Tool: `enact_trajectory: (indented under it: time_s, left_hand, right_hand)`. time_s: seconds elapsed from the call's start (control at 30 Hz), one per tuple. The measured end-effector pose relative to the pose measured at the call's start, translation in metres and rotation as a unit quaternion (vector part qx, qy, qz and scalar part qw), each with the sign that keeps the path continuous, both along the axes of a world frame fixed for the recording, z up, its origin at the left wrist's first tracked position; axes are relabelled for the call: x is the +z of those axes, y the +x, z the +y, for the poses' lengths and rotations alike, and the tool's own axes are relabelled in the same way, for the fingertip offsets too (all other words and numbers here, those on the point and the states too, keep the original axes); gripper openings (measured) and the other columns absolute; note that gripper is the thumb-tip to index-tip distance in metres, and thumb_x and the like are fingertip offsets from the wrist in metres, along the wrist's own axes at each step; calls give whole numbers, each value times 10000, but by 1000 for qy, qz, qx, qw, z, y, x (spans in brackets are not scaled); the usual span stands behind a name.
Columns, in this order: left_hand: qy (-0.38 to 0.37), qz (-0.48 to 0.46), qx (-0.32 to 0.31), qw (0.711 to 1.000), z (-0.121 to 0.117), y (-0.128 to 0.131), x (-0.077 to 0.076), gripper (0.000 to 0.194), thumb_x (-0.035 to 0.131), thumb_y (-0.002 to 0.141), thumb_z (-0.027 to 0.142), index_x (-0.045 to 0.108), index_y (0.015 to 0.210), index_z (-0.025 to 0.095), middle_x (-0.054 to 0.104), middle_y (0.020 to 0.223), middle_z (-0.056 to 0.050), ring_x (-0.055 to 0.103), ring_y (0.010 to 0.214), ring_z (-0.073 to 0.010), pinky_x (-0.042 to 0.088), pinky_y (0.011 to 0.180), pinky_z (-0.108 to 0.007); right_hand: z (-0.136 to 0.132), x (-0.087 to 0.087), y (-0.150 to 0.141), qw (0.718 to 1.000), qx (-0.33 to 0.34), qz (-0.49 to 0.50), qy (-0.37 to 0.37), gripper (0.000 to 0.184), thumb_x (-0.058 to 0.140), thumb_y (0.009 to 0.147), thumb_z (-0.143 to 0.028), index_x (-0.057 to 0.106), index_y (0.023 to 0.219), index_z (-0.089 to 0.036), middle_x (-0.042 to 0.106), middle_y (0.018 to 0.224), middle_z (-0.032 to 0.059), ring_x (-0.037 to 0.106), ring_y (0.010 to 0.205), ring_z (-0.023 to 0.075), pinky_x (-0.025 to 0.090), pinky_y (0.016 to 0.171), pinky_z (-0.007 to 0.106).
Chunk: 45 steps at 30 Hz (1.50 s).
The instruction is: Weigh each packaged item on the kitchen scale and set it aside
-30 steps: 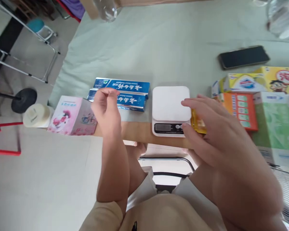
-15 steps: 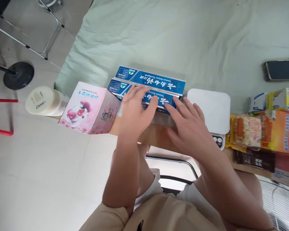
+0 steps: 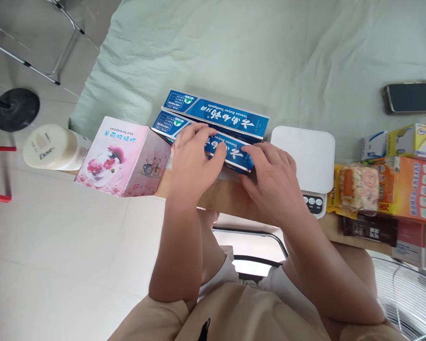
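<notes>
Two blue toothpaste boxes lie side by side near the table's front edge. My left hand (image 3: 193, 163) and my right hand (image 3: 271, 182) both grip the nearer toothpaste box (image 3: 230, 152), fingers curled over its top, one hand at each side. The farther toothpaste box (image 3: 216, 113) lies just behind it, untouched. A white kitchen scale (image 3: 303, 158) stands directly right of my right hand, its platform bare.
A pink gift box (image 3: 122, 156) and a white Dove jar (image 3: 51, 147) stand at the left. Snack packets (image 3: 358, 187), an orange box (image 3: 412, 189) and small cartons (image 3: 412, 139) crowd the right. A phone (image 3: 412, 97) lies at the far right on the pale green cloth (image 3: 234, 47).
My right hand left the scale and swung left; my left hand came down from a raised loose fist. Both now close on the nearer toothpaste box. The view shifted rightward over the table.
</notes>
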<state>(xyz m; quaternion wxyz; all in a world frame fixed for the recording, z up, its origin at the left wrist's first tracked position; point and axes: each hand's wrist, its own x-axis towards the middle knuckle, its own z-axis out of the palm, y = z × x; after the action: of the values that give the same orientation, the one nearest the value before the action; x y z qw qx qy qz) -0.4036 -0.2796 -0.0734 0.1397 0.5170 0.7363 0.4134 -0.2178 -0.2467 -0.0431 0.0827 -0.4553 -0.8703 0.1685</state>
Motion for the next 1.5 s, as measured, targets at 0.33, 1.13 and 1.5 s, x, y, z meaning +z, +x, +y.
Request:
enact_trajectory:
  time_s: [0.33, 1.13, 1.5]
  left_hand:
    - [-24, 7, -29, 999, -2, -2, 10, 208, 704, 881, 299, 763, 1080, 295, 733, 1322, -79, 643, 1321, -377, 489, 1184, -631]
    - [210, -23, -22, 977, -4, 73, 18, 486, 535, 1006, 692, 545, 1341, 339, 423, 1540, -119, 427, 1551, -319, 498, 1239, -537]
    - [92, -114, -225, 963, 18, 128, 1, 566, 504, 1036, 672, 541, 1473, 314, 491, 1634, -147, 505, 1548, -311, 548, 1215, -496]
  right_hand:
    - [6, 1, -10, 999, -34, 1, -38, 515, 505, 1000, -284, 568, 1510, -249, 620, 1570, 133, 626, 1362, 373, 448, 1043, 555]
    - [-23, 69, 84, 958, -115, 137, 225, 463, 677, 983, -287, 668, 1446, -291, 703, 1348, 132, 674, 1336, 384, 603, 1109, 599]
    - [-10, 41, 135, 963, -176, 59, 197, 441, 664, 995, -364, 640, 1421, -253, 687, 1348, 165, 695, 1262, 365, 627, 1013, 561]
